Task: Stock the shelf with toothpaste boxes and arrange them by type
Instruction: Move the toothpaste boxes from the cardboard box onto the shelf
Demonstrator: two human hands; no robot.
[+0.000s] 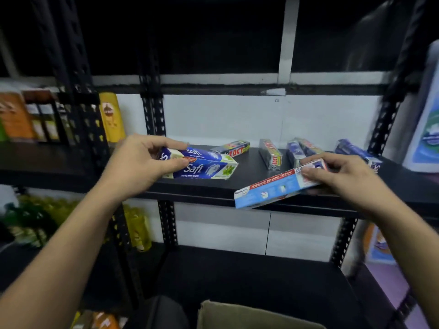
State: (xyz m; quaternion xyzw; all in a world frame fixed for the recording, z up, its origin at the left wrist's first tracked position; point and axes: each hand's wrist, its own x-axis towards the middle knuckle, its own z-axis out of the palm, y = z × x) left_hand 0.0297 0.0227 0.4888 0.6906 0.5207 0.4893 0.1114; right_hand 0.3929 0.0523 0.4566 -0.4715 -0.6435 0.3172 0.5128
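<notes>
My left hand grips the left end of a blue and white Safi toothpaste box that lies on the black shelf. My right hand pinches the right end of a light blue Pepsodent box, tilted, its left end sticking out past the shelf's front edge. Farther back on the shelf lie two silver Zact boxes, then several dark blue boxes to the right, partly hidden by my right hand.
Black perforated uprights frame the bay. Yellow and orange bottles fill the left bay. A blue and white pack stands at the far right. A cardboard box sits below, in front of the lower shelf.
</notes>
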